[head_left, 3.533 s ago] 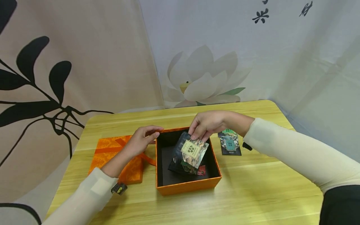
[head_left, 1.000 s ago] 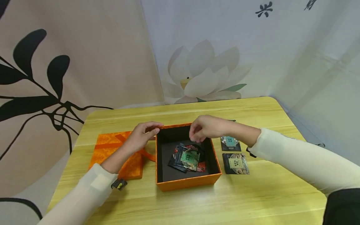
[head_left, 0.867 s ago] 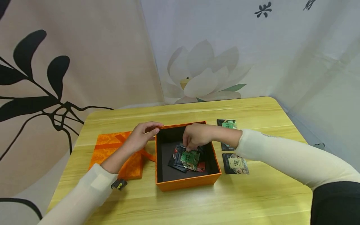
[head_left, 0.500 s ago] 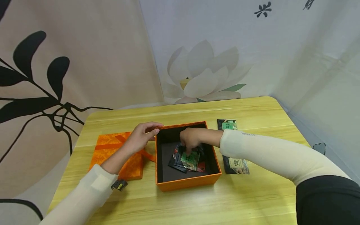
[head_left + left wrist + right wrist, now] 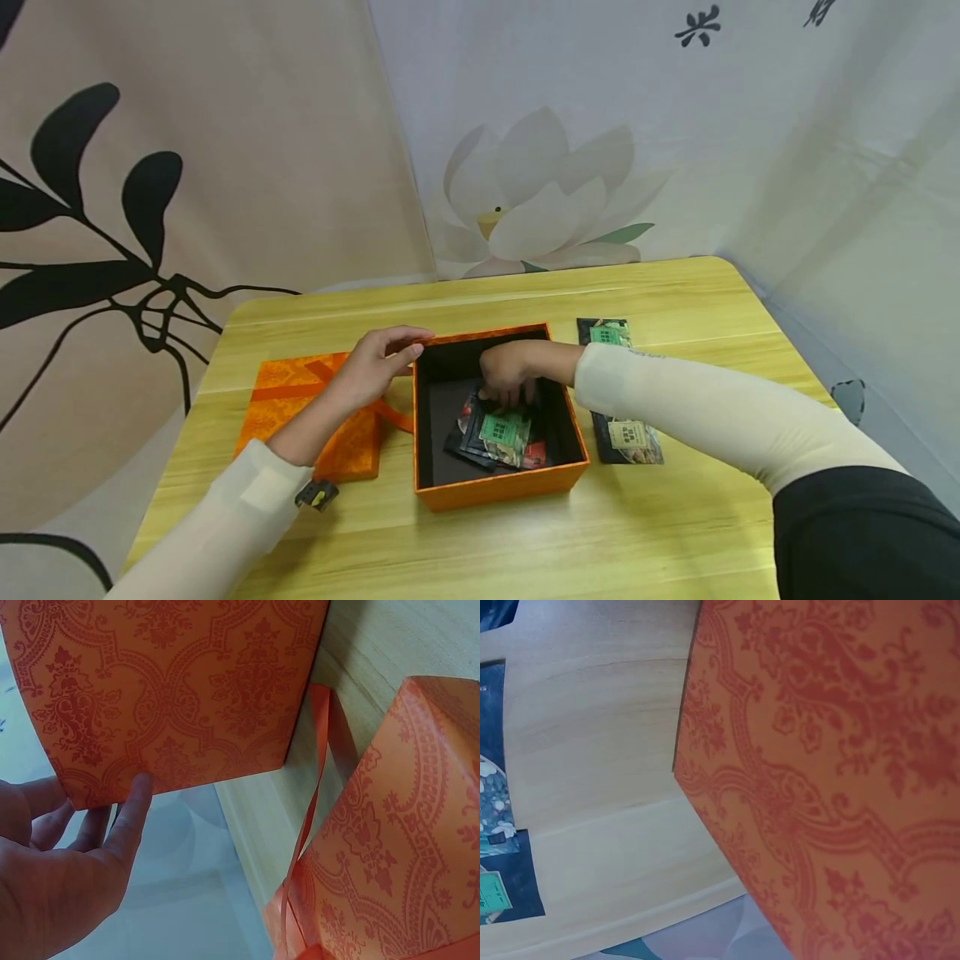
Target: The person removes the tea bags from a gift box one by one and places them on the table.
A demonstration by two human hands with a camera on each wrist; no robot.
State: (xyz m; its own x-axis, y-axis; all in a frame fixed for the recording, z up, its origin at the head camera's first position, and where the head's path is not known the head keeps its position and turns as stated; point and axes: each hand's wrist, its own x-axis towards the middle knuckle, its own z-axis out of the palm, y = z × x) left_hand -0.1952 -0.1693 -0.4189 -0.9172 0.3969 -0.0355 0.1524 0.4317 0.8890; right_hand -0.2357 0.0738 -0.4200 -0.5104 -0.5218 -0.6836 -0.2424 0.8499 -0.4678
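Note:
An open orange patterned box [image 5: 502, 486] with a black inside stands mid-table. My left hand [image 5: 375, 362] holds its back left corner; in the left wrist view that hand [image 5: 71, 859] has its fingers on either side of the corner of the box wall [image 5: 165, 697]. My right hand [image 5: 510, 367] reaches down into the box, bent fingers right at the top edge of a dark sachet with a green label [image 5: 504, 429]. I cannot tell whether they pinch it. Under it lie more dark sachets and a red one [image 5: 534, 455]. The right wrist view shows only the box's outside [image 5: 817, 787].
Right of the box, partly behind my sleeve, lie a green-labelled sachet [image 5: 604, 332] and a yellow-labelled sachet [image 5: 627, 437]. The orange lid [image 5: 258, 408] lies to the left, an orange ribbon [image 5: 393, 415] running toward the box. A printed curtain [image 5: 300, 150] hangs behind the table.
The yellow-labelled sachet went from the box to the table on the right. My right hand came back into the box, and the sachets there slid slightly toward me. My left hand kept its place.

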